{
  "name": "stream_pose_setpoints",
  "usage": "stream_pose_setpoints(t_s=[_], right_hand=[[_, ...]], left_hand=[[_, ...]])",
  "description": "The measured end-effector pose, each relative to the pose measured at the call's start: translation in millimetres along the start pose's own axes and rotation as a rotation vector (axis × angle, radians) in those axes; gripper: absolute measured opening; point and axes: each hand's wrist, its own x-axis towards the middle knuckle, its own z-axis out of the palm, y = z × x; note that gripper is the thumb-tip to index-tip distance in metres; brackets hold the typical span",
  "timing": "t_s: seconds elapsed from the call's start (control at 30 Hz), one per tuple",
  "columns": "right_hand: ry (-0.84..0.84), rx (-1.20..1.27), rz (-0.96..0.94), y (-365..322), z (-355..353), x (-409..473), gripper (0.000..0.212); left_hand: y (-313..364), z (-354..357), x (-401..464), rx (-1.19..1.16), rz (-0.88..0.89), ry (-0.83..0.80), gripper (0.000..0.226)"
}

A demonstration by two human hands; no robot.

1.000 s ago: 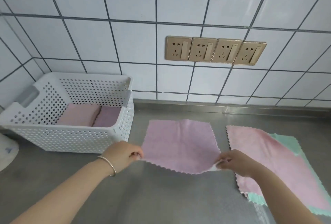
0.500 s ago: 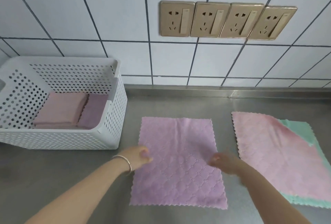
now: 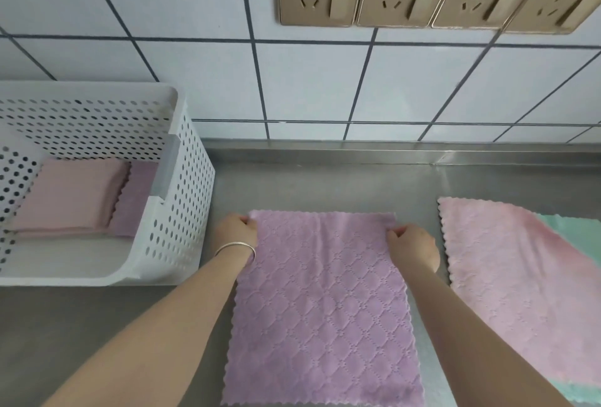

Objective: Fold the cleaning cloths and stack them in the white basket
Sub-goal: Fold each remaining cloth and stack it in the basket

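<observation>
Over at nine o'clock sits the white basket [image 3: 182,211], and inside it two folded cloths lie side by side, a pink folded cloth [image 3: 68,195] with a purple folded cloth [image 3: 136,198] touching its right edge. Moving right, the left hand [image 3: 235,231], bangle [image 3: 235,249] on the wrist, has its fingers curled and pinching the far left corner of the purple cloth [image 3: 322,309], which lies spread flat on the steel desk [image 3: 81,335] dead centre. On to the right hand [image 3: 413,245], fingers curled the same way, pinching the far right corner. This cloth looks light, soft and floppy, no stiffness at all, so those two far corners are the sensible place to hold it; drawn toward six o'clock to meet the near edge, it should fold in half, though limp fabric could wrinkle or land crooked. At three o'clock a pink cloth [image 3: 520,276] waits flat on a green cloth [image 3: 575,228], both unfolded.
</observation>
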Motion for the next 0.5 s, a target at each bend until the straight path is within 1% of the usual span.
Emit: stream_pose_setpoints(t_s=[0.07,0.2,0.3,0.33,0.37,0.4,0.43,0.5], right_hand=[[0.029,0.005,0.000,2.3,2.6,1.8,0.029],[0.064,-0.015,0.000,2.8,7.0,2.9,0.029],[0.132,0.024,-0.012,1.9,9.4,-2.5,0.025],[0.175,0.031,-0.037,2.8,9.2,-7.3,0.024],[0.226,0.036,-0.089,5.3,10.1,-13.9,0.022],[0.278,0.038,-0.182,9.2,12.0,-22.6,0.021],[0.314,0.031,-0.315,14.5,16.1,-33.3,0.020],[0.350,0.003,-0.602,28.9,29.4,-59.2,0.018]], left_hand=[[-1.4,2.6,1.8,0.017,0.028,0.014,0.047],[-2.6,2.4,0.8,-0.002,0.033,0.057,0.043],[-5.0,1.3,-5.3,-0.062,0.011,0.121,0.020],[-6.2,0.5,-10.5,-0.077,0.031,0.139,0.013],[-8.3,0.0,-18.2,-0.076,0.076,0.143,0.010],[-11.7,0.9,-27.4,-0.058,0.150,0.142,0.010],[-16.6,3.6,-37.5,-0.030,0.254,0.145,0.012],[-32.4,11.9,-58.0,0.040,0.545,0.126,0.017]])
